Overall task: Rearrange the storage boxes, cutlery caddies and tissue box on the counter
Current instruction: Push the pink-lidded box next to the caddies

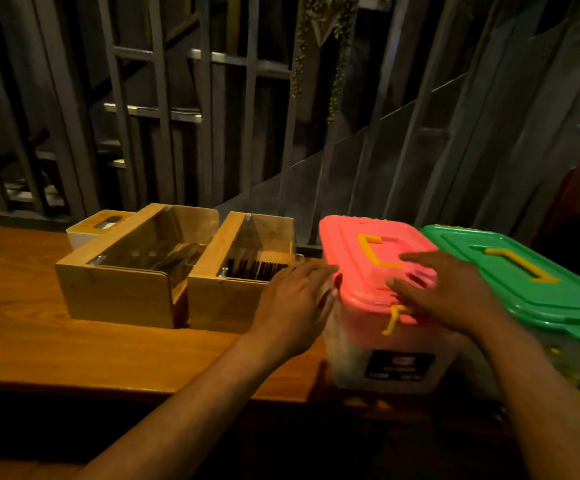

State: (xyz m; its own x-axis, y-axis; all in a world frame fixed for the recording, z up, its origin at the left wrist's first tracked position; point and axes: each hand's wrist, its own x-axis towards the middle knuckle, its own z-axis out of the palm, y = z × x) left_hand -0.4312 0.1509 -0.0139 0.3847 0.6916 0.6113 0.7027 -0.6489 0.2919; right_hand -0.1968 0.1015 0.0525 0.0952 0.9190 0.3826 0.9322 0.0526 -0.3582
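Along the counter's (39, 341) back edge, from the left: a white tissue box (89, 230) with a yellow top; two wooden cutlery caddies (132, 271) (236, 285) side by side, touching, with clear lids; a clear pink-lidded storage box (382, 306) with yellow handle; and a green-lidded storage box (541, 289) at the right end.

Bare counter (22, 306) lies open leftward; caddies (233, 299), pink-lidded box (378, 341) and green-lidded box (523, 278) stand tightly packed.
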